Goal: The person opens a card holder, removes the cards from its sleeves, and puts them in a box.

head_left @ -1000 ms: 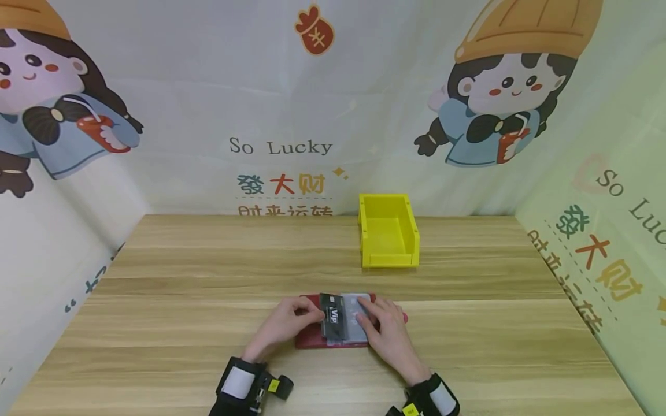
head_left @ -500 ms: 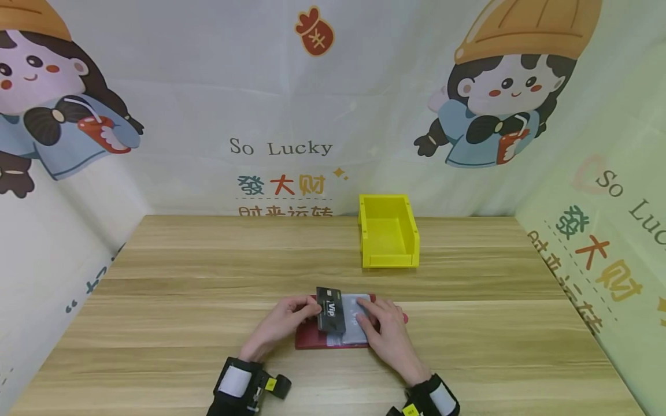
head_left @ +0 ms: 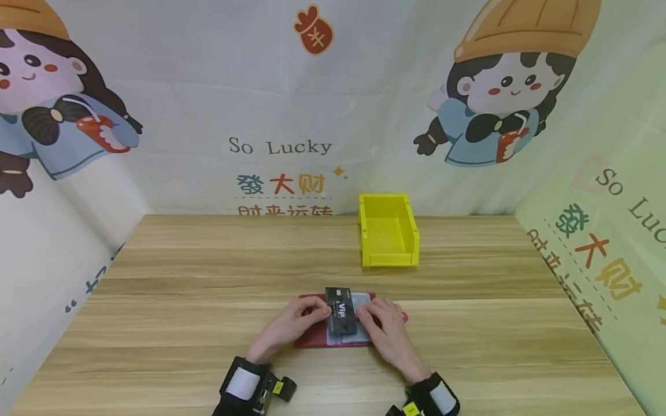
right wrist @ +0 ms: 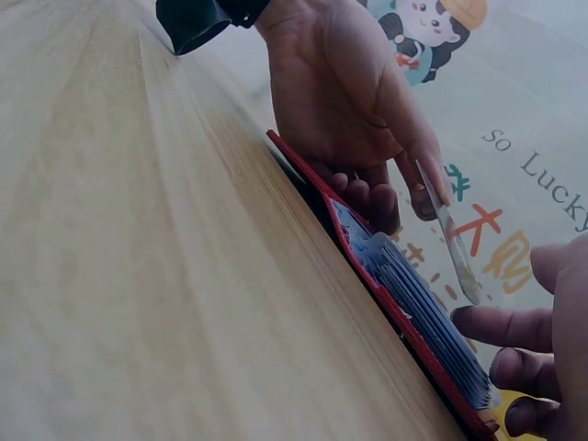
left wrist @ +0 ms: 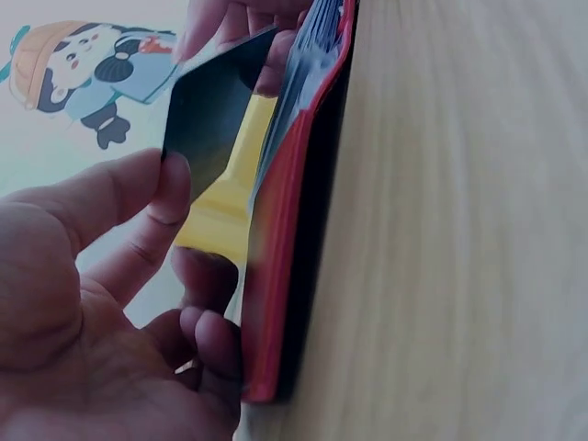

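A black card printed "Vip" (head_left: 340, 312) is pinched between the thumb and finger of my left hand (head_left: 286, 323). In the left wrist view the card (left wrist: 211, 119) tilts above the pages of a red card holder (left wrist: 280, 248), apart from them. This holder lies spread on the table, its stack of clear sleeves (right wrist: 427, 312) showing in the right wrist view. My right hand (head_left: 390, 332) rests over the holder's right side. Its fingers (right wrist: 505, 324) are loosely extended close to the card's edge; whether a fingertip touches the card I cannot tell.
A yellow open-fronted bin (head_left: 389, 231) stands at the back of the wooden table (head_left: 208, 266), beyond the holder. A small pink tab (head_left: 405, 317) sticks out at the holder's right edge. Printed cloth walls (head_left: 281, 104) enclose the back and sides.
The card has come up off the sleeves and shifted right with my left hand. My right index finger has drawn back from the sleeve toward the thumb.
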`<state>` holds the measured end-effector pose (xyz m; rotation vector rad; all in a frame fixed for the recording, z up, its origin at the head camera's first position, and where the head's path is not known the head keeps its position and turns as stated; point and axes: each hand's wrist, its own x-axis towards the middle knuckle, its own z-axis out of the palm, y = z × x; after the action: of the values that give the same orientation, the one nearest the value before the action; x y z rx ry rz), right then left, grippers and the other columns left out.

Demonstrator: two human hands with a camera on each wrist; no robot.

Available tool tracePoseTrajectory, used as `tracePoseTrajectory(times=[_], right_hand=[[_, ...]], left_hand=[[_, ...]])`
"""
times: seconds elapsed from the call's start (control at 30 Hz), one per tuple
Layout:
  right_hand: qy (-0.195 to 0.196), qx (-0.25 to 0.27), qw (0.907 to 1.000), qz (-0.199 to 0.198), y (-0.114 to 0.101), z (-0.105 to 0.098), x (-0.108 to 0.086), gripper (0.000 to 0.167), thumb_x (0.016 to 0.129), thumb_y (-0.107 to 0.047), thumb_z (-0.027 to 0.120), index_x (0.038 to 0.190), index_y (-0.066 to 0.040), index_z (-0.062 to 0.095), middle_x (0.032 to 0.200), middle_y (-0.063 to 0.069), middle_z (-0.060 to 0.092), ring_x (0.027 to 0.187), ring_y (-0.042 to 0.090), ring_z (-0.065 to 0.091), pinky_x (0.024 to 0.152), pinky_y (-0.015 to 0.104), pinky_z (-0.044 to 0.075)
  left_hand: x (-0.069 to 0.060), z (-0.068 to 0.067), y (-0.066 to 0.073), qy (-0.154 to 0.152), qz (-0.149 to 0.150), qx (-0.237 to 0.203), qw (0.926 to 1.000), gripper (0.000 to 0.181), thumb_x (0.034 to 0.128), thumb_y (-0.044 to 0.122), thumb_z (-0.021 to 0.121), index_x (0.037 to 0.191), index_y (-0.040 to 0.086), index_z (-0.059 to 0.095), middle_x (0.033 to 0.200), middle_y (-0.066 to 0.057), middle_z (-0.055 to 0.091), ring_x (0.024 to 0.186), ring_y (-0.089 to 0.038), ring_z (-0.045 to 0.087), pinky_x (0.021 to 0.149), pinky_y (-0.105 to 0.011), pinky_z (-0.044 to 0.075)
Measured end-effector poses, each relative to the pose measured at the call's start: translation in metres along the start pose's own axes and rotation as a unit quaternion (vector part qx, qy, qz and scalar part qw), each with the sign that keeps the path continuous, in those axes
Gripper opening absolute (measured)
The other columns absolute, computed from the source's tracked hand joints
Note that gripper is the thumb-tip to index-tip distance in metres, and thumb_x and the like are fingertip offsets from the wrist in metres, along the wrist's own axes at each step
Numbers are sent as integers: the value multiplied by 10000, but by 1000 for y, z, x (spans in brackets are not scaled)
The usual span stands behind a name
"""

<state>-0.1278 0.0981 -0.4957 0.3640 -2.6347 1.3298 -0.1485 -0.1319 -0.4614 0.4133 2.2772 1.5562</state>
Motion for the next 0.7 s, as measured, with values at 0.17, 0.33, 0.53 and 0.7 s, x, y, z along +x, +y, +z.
tracePoseTrajectory(times=[0.17,0.33,0.53,0.7], right_hand=[[-54,289,9992,261,-2,-2,1,191,953,-325,669,813,-202,716,765,-130,536,854,83,463,856,331,270],[79,459,9982,378,-1,-2,3,207,912,-281,732,747,-203,637,717,-112,482,778,62,430,841,320,240],[85,716,9965,415,-2,-3,3,219,924,-245,723,737,-166,640,694,-85,469,742,46,418,842,336,225],[5,1095,9916,690,-3,-6,3,195,944,-201,698,771,-120,659,722,-46,481,743,57,432,781,258,288]], left_hand=[[2,5,1,108,105,227,9996,209,1004,227,605,991,34,684,979,-63,581,918,-162,461,804,-283,350],[5,9,1,223,535,659,9961,180,994,196,624,939,36,686,808,7,510,749,-79,441,684,-214,335],[6,13,-1,401,894,964,9905,152,979,140,631,915,23,705,717,38,486,653,-14,411,625,-181,315],[5,18,2,604,596,1156,9897,149,957,168,667,980,21,674,738,22,474,684,-61,414,647,-195,322]])
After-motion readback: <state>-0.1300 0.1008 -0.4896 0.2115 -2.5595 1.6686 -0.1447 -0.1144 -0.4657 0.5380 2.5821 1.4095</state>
